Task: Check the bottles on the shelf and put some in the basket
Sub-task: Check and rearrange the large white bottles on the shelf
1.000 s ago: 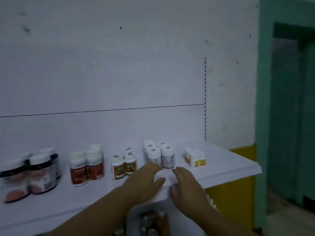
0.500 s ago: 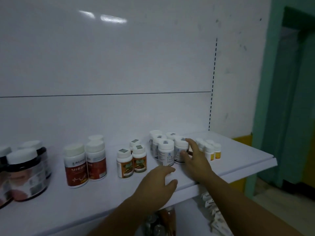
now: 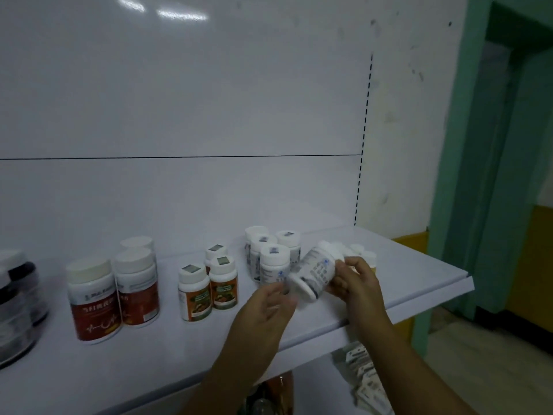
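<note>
Head view: the right hand (image 3: 357, 284) is gripping a white bottle (image 3: 318, 271), thumb and curled fingers wrapping its side. It is holding the bottle tilted over the white shelf (image 3: 419, 274), cap pointing up and away, base pointing down toward the left hand (image 3: 263, 310). The left hand is hovering just below and left of the white bottle, fingers loosely spread and holding nothing (its fingertips are blurred, so I cannot tell whether they are touching the base). Just left of the white bottle, a cluster of white-capped bottles (image 3: 274, 262) with blue-printed labels is standing upright on the shelf. Farther left are standing orange-labelled bottles (image 3: 194, 292), then red-labelled bottles (image 3: 94, 298), then dark jars (image 3: 15, 310) at the frame edge. Just behind the white bottle, small yellow-banded bottles (image 3: 371, 259) are partly hiding behind the right hand. Below it, under the shelf, small white boxes (image 3: 368, 381) are lying stacked. Well to its right, a green door frame (image 3: 466, 175) is standing.
</note>
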`<action>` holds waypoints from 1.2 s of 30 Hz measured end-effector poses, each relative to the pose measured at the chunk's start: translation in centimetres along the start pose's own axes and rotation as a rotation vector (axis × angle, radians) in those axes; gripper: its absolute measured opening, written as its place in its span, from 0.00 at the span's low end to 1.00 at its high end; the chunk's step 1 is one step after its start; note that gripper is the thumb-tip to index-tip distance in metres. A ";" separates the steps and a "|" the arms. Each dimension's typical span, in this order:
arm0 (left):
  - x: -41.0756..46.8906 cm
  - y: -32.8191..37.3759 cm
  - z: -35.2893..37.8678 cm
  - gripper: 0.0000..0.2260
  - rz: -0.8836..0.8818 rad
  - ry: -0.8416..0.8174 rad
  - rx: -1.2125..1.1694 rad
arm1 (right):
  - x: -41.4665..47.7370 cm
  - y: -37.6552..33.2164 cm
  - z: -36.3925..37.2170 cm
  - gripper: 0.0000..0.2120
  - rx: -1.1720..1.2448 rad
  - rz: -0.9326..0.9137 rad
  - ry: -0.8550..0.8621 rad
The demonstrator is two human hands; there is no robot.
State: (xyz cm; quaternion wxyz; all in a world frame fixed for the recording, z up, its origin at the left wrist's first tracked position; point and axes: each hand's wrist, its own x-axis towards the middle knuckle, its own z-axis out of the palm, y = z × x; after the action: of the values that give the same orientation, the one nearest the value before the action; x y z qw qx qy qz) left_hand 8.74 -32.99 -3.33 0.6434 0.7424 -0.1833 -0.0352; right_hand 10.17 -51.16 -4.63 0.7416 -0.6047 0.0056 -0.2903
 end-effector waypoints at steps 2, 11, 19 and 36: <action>0.1 0.5 0.0 0.06 -0.015 -0.025 -0.107 | -0.3 -0.2 0.0 0.09 -0.050 0.002 -0.141; 0.0 0.2 -0.1 0.12 -0.030 0.031 -0.148 | -0.7 -1.1 0.4 0.20 -0.305 0.028 -0.440; 1.2 0.6 -0.7 0.06 -0.162 0.056 -0.268 | 0.2 -2.0 0.7 0.14 -0.026 0.223 -0.520; -0.4 1.1 -1.5 0.21 -0.148 -0.040 -0.673 | -1.9 -3.6 4.3 0.16 0.083 0.038 -0.315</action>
State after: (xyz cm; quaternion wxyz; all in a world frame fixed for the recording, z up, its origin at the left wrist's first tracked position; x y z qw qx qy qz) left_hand 8.52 -31.59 -2.10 0.8442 0.4990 -0.1196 -0.1549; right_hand 8.59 -46.79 -0.85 0.7629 -0.6115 -0.1113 -0.1779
